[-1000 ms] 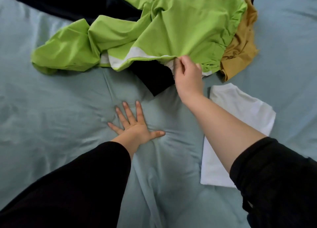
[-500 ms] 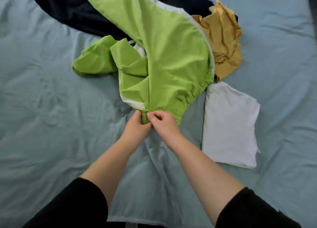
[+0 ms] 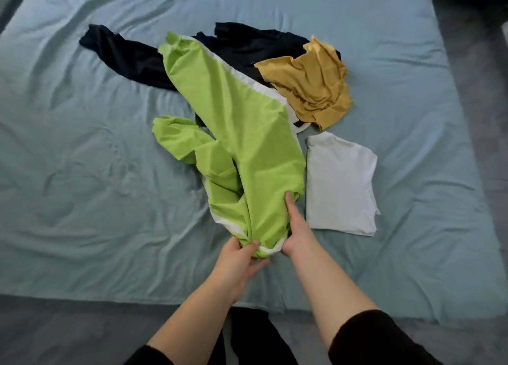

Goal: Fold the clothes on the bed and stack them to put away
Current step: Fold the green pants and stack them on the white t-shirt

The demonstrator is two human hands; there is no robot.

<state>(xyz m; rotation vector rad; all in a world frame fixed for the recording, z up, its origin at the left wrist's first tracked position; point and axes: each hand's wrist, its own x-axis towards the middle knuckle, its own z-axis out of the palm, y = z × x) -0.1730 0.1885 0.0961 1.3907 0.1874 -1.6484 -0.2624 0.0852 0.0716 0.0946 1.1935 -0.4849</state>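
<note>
Now that the green garment [image 3: 247, 133] has been dragged off the pile [image 3: 308, 89] to the 6 o'clock edge of the bed [image 3: 82, 172], the left hand [image 3: 242, 257] and right hand [image 3: 297, 230] each hold a closed grip on its near hem, so spreading it flat looks next.

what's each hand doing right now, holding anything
Left hand: grips the near end of the green garment.
Right hand: holds the same garment's edge, thumb on top, fingers hidden beneath.
</note>
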